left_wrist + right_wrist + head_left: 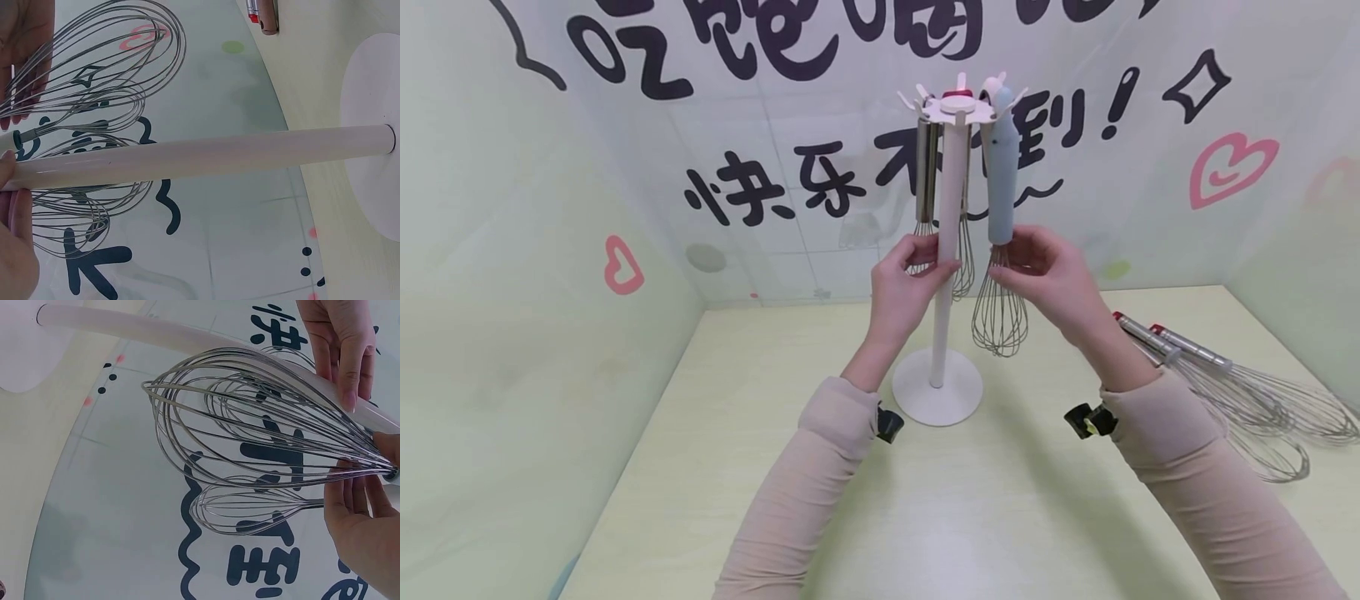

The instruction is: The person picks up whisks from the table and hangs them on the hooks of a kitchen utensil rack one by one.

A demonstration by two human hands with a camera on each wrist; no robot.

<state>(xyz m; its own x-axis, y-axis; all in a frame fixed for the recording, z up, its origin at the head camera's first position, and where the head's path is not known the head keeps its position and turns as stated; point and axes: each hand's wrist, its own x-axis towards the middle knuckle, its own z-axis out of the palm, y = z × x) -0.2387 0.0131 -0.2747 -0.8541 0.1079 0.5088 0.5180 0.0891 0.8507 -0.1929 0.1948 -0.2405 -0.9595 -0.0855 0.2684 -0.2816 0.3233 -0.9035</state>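
Observation:
A white stand (946,333) with a round base and a hooked top ring stands upright on the table. My left hand (906,287) grips its pole below the ring, thumb in front; the left wrist view has the thumb and fingers (22,212) on either side of the pole. On the ring's right side hangs a whisk with a light blue handle (1002,183). My right hand (1048,275) pinches this whisk where its wires (262,425) meet the handle. A steel-handled whisk (927,171) hangs at the left, and another whisk (962,258) hangs partly hidden behind the pole.
Steel whisks with red-tipped handles (1191,346) lie on the table (775,400) at the right, beyond my right forearm. A printed sheet (820,208) with dark lettering stands behind the stand, and pale side panels (512,333) flank the table.

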